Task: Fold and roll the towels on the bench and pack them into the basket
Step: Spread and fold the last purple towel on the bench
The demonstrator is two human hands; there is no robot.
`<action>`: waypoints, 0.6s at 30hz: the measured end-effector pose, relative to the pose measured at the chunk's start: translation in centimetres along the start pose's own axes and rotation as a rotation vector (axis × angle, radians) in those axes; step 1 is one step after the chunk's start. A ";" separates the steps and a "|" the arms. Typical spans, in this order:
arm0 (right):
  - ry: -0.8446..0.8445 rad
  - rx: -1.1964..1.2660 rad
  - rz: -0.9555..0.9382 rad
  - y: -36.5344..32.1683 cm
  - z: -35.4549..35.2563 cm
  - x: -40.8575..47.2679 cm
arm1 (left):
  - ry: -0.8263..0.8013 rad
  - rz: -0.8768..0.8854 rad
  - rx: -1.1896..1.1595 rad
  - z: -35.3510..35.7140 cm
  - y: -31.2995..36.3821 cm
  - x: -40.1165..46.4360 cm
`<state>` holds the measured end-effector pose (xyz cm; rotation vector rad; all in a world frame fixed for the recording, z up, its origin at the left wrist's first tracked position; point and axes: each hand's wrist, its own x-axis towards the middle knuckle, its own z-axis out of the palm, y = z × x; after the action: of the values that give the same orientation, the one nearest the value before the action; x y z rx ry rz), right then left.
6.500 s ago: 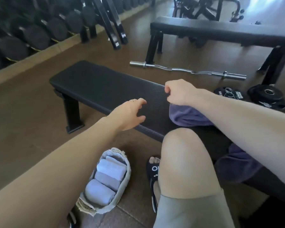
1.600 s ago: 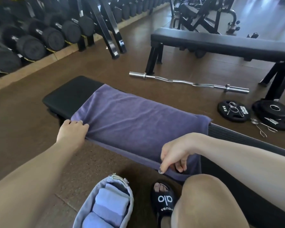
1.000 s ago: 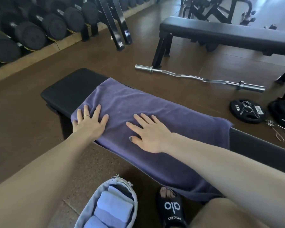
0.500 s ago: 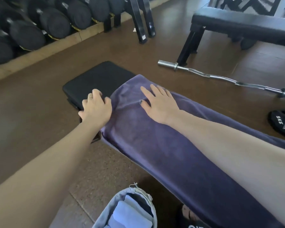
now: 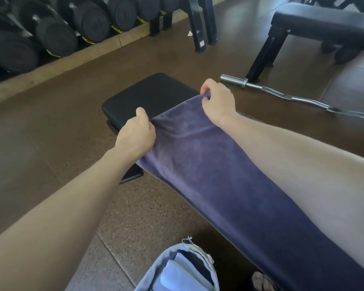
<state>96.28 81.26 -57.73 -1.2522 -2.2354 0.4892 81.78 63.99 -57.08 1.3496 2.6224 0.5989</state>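
Your left hand (image 5: 135, 137) pinched the near corner of the towel (image 5: 208, 164); your right hand (image 5: 218, 100) gripped its far corner. The towel lay lengthwise along the bench (image 5: 149, 97). The basket (image 5: 153, 276), on the floor beside it, held pale rolled towels (image 5: 181, 274).

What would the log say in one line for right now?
step: start fold | left hand: pinches purple towel near corner | right hand: pinches far corner | towel: flat along bench | basket: floor, holds rolled towels

Towel (image 5: 208, 164) on bench (image 5: 153, 95), basket (image 5: 156, 267) below
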 end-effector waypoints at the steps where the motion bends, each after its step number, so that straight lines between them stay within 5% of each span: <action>1: 0.003 0.000 -0.017 0.0 0.1 0.2 | 0.024 -0.004 -0.013 0.0 -0.2 0.0; 6: 0.105 -0.027 -0.078 0.5 0.1 1.4 | 0.150 0.017 0.001 0.1 -0.7 0.5; 14: 0.100 -0.039 -0.115 1.7 0.7 2.8 | 0.125 0.112 -0.028 0.9 -0.7 0.5; 18: -0.106 -0.247 -0.216 2.2 1.0 2.6 | 0.215 0.189 0.162 1.2 -1.0 0.5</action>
<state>96.00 84.56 -58.97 -1.1037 -2.5464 0.2063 81.05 64.19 -58.55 1.6829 2.7840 0.5969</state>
